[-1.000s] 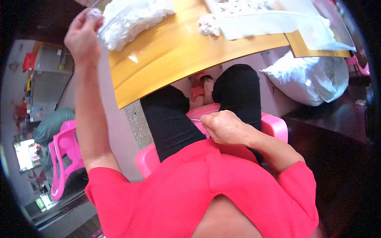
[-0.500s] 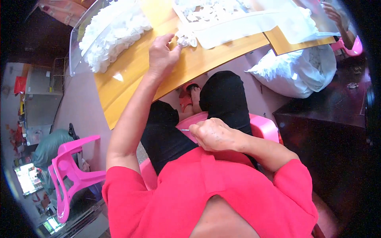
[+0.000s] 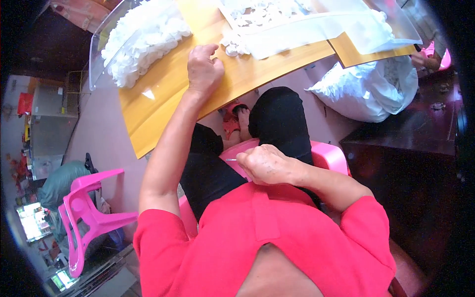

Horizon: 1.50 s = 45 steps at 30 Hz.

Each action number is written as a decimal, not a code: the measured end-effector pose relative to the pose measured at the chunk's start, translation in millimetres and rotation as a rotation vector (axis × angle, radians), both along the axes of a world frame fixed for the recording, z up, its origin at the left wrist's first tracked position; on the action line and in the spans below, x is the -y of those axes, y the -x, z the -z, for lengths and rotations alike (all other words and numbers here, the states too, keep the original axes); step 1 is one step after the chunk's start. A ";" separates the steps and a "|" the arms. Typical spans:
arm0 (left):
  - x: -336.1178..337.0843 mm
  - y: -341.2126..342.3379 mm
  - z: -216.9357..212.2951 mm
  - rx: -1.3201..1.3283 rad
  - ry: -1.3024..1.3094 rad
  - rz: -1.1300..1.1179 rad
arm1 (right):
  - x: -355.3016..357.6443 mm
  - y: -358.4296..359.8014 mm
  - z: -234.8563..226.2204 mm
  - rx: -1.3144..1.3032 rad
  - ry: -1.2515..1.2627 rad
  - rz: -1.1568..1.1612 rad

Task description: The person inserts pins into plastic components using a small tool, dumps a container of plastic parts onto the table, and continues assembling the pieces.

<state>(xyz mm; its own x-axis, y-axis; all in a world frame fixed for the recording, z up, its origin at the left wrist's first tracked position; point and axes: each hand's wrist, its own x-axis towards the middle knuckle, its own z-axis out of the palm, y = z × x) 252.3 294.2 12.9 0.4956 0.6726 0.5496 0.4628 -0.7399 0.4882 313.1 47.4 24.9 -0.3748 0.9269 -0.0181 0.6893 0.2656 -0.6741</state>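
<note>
My left hand (image 3: 205, 70) is over the wooden tabletop (image 3: 173, 116), its fingers curled in toward the thumb. Whatever it may hold is hidden from view. Just right of it lies a small cluster of white pieces (image 3: 236, 47), apart from the fingers. My right hand (image 3: 267, 164) is closed in front of my body, above my lap. A thin metal tool (image 3: 231, 160) sticks out of that fist to the left; its kind is too small to make out.
A clear bin (image 3: 94, 64) of white pieces stands at the table's far left. More white pieces lie at the back, by a translucent plastic sheet (image 3: 292, 37). A white sack (image 3: 368, 94) sits beyond the table, right. A pink stool (image 3: 91, 213) is at left. Another person's hand (image 3: 424, 61) shows far right.
My left hand has drawn slightly away from the white cluster, and its fingers have curled closer together. My right hand has barely moved. The other person's hand at far right has come down.
</note>
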 end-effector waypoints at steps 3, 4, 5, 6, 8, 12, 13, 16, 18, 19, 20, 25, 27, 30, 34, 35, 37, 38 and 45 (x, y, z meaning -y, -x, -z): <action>8.7 -12.0 -6.5 -0.016 -0.091 0.088 | 2.6 0.3 1.1 0.024 0.015 -0.030; 7.9 -15.3 -5.0 -0.080 -0.114 0.070 | 2.1 0.1 -2.3 0.024 0.015 -0.034; 6.7 -17.9 -3.4 -0.143 -0.136 0.052 | 1.5 -0.1 -4.6 0.025 0.015 -0.038; 4.3 -17.9 -0.1 -0.139 -0.136 0.050 | 0.6 -0.3 -5.5 0.029 0.015 -0.039; -0.1 -14.5 2.9 -0.114 -0.077 0.016 | -0.8 -1.9 -7.0 0.048 0.035 -0.029; 7.1 18.5 1.6 -0.074 -0.083 0.026 | 2.5 0.4 0.7 0.075 -0.002 -0.012; 16.3 31.2 -3.9 -0.006 0.087 -0.010 | 3.0 1.7 1.1 0.070 -0.006 -0.020; 47.4 72.3 -22.4 0.329 0.718 0.064 | 1.6 2.0 7.7 0.072 -0.022 0.004; 72.7 101.9 -33.8 0.664 1.172 0.224 | -0.4 1.8 6.1 0.113 -0.025 0.025; 87.7 117.9 -38.9 0.740 1.283 0.296 | -0.8 2.7 5.7 0.099 -0.026 0.038; 100.3 133.6 -38.9 0.821 1.392 0.373 | -2.1 3.6 4.9 0.079 -0.032 0.054; 164.3 195.2 -27.6 1.103 1.616 0.500 | 2.1 28.5 -2.2 -0.373 0.028 0.242; 184.3 207.1 -24.8 1.208 1.654 0.530 | 2.2 46.0 -9.9 -0.541 0.136 0.278; 211.0 219.4 -21.1 1.246 1.708 0.492 | 5.9 71.1 -22.4 -0.632 0.125 0.280; 233.0 228.7 -16.3 1.221 1.704 0.400 | 14.1 102.5 -14.9 -0.808 0.138 0.215; 237.0 229.1 -18.0 1.203 1.688 0.336 | 16.1 109.3 -12.9 -0.797 0.076 0.265; 246.4 230.3 -21.4 1.190 1.674 0.275 | 21.0 112.6 -16.8 -0.727 0.092 0.280; 252.3 231.4 -23.2 1.114 1.583 0.217 | 23.0 114.7 -17.9 -0.661 0.105 0.293; 274.1 260.1 -21.8 1.064 1.357 0.177 | 51.4 128.1 -12.6 -0.366 -0.217 0.102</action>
